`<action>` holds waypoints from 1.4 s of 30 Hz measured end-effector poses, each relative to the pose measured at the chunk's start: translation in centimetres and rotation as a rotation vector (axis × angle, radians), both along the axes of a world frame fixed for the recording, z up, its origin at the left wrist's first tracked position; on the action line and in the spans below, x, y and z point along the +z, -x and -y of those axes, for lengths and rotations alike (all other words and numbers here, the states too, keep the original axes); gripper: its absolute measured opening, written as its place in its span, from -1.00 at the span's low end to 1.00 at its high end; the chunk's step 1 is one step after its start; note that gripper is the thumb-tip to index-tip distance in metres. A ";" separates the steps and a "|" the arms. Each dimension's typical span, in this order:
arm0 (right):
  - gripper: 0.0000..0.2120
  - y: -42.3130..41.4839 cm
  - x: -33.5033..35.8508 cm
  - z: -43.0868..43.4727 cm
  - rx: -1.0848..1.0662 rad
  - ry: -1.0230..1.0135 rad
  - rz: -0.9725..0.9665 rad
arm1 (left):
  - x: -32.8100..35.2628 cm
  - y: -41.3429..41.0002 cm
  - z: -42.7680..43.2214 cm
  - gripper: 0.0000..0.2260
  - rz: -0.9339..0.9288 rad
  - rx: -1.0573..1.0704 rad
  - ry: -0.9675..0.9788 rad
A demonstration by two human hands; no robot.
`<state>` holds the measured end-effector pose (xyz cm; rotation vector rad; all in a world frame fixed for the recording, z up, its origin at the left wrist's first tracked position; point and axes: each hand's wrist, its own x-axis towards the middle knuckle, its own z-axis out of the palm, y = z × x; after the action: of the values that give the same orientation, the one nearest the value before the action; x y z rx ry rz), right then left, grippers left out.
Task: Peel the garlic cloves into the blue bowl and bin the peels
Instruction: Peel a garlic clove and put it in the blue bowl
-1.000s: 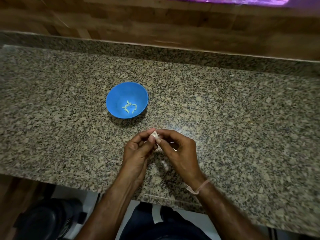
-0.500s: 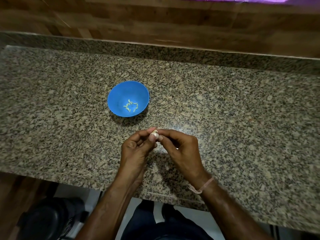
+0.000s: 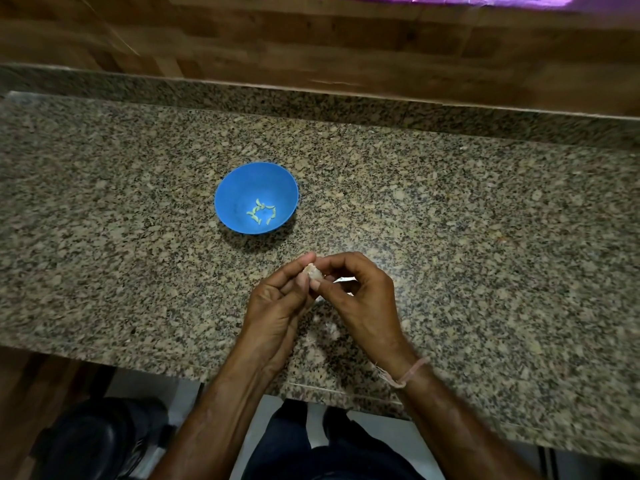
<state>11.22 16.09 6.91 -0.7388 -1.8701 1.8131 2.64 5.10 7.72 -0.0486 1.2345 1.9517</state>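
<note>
A blue bowl (image 3: 242, 181) stands on the granite counter (image 3: 485, 237) with several peeled pale cloves (image 3: 261, 212) at its bottom. In front of it, my left hand (image 3: 277, 306) and my right hand (image 3: 360, 299) meet above the counter. Both pinch one small garlic clove (image 3: 313, 271) between thumbs and fingertips; its skin is pale and partly loose. A white scrap of peel (image 3: 344, 279) shows just behind my right fingers. A few pale peel bits (image 3: 330, 327) lie on the counter under my hands.
The counter's front edge (image 3: 311, 389) runs just below my wrists. A dark round bin (image 3: 90, 441) sits on the floor at lower left. A granite upstand and wooden wall (image 3: 311, 39) close the back.
My hands stay together on the clove, with the fingers shifting slightly around it. The bowl has not moved; the view shifted a little.
</note>
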 end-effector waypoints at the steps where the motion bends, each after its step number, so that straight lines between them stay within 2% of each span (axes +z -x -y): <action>1: -0.86 0.1 0.0 0.1 -0.001 -0.007 0.001 | 0.0 0.0 0.0 -0.66 0.014 0.007 -0.009; 5: -0.86 0.1 0.3 0.4 -0.012 -0.011 0.018 | -0.2 0.0 0.3 -0.70 0.050 0.004 -0.039; 12: -0.86 0.0 0.6 0.4 0.023 0.003 0.045 | -0.2 -0.2 0.5 -0.77 0.002 -0.011 -0.022; 31: -0.84 -0.2 1.1 0.7 0.044 0.108 0.025 | -0.5 -0.9 0.7 -0.76 -0.050 0.037 -0.017; 42: -0.84 -0.4 1.0 1.0 -0.027 0.057 0.077 | -0.9 -1.1 0.5 -0.74 -0.140 0.013 0.061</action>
<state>11.63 15.14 7.89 -0.8612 -1.8534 1.8521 3.78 4.63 6.78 0.0505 1.3882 1.9555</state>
